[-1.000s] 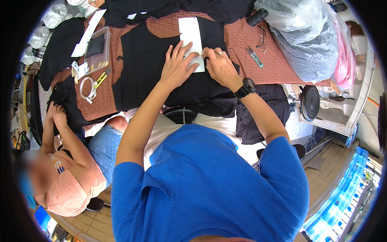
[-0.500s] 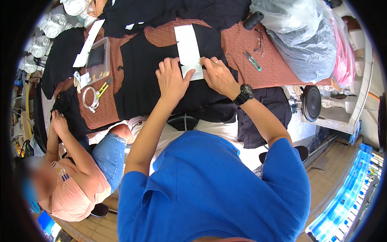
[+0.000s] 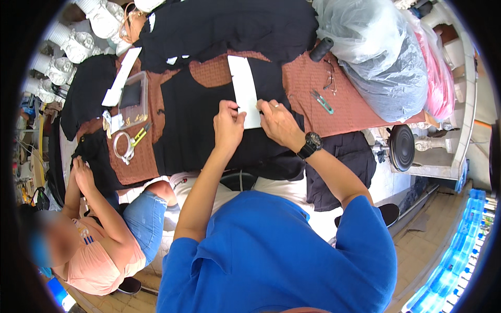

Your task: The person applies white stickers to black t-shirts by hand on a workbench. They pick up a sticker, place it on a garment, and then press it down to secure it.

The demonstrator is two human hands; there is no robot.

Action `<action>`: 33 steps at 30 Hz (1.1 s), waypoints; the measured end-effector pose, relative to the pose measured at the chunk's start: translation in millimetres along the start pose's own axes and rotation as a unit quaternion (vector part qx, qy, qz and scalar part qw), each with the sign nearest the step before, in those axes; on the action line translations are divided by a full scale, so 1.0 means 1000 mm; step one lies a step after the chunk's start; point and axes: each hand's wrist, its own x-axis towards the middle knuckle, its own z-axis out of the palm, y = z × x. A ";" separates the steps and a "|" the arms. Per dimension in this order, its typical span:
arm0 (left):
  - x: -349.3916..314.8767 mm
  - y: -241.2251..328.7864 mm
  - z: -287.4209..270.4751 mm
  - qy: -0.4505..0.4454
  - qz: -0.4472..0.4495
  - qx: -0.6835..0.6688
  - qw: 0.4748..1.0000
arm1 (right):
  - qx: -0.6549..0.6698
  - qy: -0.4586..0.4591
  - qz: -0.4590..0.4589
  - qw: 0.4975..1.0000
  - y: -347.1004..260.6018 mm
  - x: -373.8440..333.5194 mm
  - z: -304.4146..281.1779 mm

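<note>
A white paper strip [image 3: 241, 83], like a pattern piece, lies lengthwise on a black cut garment piece [image 3: 190, 117]. At the strip's lower left edge my left hand [image 3: 228, 128] has its fingers drawn together in a pinch. What lies between those fingertips is too small to make out. My right hand [image 3: 282, 124], with a ring and a black wristwatch, rests at the opposite edge of the strip. Its fingers are bent and closed around a tiny pale thing that I cannot identify.
Green thread snips [image 3: 322, 102], glasses [image 3: 331, 78] and a black thread cone [image 3: 321, 49] lie to the right, beside bulging plastic bags [image 3: 376, 57]. To the left are a clear box [image 3: 142, 86], yellow-handled cutters [image 3: 139, 135] and a tape roll [image 3: 122, 148]. A co-worker [image 3: 104, 229] sits at the left.
My left hand's fingers, spread over the paper before, are now pinched together at its left edge. My right hand stays at the right edge. The whole view has shifted slightly.
</note>
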 end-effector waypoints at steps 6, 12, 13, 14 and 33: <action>-0.012 0.041 -0.032 0.071 0.101 0.081 0.989 | 0.008 -0.013 0.010 1.000 -0.003 -0.002 -0.002; 0.050 0.113 -0.040 0.099 0.292 0.006 0.951 | -0.028 -0.009 0.001 1.000 -0.007 -0.001 -0.005; 0.068 0.124 -0.032 0.085 0.312 -0.006 0.946 | -0.038 -0.010 -0.002 0.999 -0.008 0.000 -0.008; 0.087 0.131 -0.021 0.069 0.333 -0.020 0.940 | -0.045 -0.011 -0.002 0.999 -0.009 -0.001 -0.009; 0.083 0.032 0.009 -0.095 0.358 0.098 0.924 | -0.056 -0.063 0.017 0.996 -0.021 -0.002 -0.003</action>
